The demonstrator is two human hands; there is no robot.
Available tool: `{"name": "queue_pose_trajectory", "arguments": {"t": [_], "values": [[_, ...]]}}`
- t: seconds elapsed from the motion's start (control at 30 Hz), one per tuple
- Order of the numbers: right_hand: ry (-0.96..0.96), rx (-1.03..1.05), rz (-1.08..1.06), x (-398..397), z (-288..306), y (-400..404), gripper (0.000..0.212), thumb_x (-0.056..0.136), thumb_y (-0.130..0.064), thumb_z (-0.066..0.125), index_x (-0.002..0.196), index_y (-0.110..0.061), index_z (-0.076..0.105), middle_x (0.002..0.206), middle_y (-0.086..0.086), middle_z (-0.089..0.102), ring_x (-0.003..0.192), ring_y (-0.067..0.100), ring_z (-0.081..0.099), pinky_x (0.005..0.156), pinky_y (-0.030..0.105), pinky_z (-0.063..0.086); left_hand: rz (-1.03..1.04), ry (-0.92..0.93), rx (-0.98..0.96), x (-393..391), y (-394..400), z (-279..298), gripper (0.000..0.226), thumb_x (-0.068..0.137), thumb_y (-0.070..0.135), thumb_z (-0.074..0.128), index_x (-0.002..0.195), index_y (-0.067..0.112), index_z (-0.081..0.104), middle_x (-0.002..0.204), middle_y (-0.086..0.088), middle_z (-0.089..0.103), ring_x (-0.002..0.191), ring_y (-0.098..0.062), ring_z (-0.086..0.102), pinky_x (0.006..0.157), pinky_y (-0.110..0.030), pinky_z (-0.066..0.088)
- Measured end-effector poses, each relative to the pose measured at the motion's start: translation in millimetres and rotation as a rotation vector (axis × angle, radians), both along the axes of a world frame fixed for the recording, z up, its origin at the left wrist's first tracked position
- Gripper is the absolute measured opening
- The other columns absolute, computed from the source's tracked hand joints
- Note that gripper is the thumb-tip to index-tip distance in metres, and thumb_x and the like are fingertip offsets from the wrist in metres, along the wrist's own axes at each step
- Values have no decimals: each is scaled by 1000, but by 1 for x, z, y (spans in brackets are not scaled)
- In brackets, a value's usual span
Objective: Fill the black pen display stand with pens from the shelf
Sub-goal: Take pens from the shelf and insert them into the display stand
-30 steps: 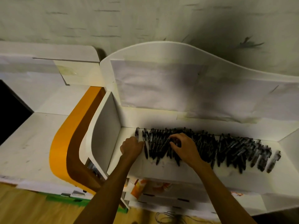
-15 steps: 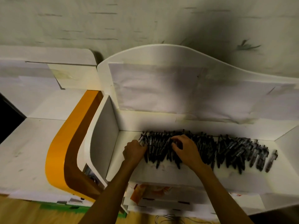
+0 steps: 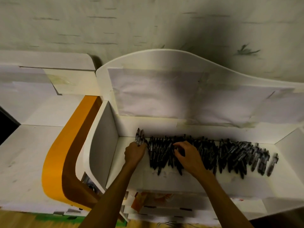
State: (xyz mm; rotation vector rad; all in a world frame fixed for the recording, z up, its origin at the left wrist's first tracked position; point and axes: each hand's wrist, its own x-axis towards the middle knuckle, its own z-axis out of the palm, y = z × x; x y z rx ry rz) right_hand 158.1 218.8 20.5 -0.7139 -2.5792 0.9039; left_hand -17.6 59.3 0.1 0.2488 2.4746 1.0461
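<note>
We read no labels; our left hand (image 3: 134,153) grips several black pens (image 3: 139,137) at the white shelf's (image 3: 181,180) left end, our right hand (image 3: 189,156) pinches one from the black pen row (image 3: 233,153)

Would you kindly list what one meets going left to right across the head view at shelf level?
Orange curved panel → white side divider → left hand gripping a few pens → right hand in the pen pile → lone pen.

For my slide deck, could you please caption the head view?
Left hand grips a few pens while the right hand picks among the pen row on the white shelf.
</note>
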Motion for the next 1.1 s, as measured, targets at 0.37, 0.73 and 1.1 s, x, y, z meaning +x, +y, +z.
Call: {"name": "queue_pose_trajectory", "arguments": {"t": [0.37,0.73,1.1], "values": [[8,-15,-2,7,0,6,25,96,-22,62,121,-18,65,112,-2,60,100,14,60,89,27,50,80,-54,101,7,4,-5,37,94,44,54,87,8,62,83,-10,67,73,-24,63,61,-32,48],[20,-20,9,5,5,1,25,97,-20,61,122,-18,64,107,-5,56,94,12,58,85,23,47,141,-229,321,-6,-13,-11,34,96,40,62,85,9,58,64,-6,62,44,-19,59,47,-29,48],[-21,54,14,10,5,-4,28,98,-23,58,125,-18,62,113,-1,59,92,13,59,82,27,50,245,-37,498,10,-27,-5,17,75,0,71,72,12,59,54,-1,54,45,-17,49,47,-29,44]]}}
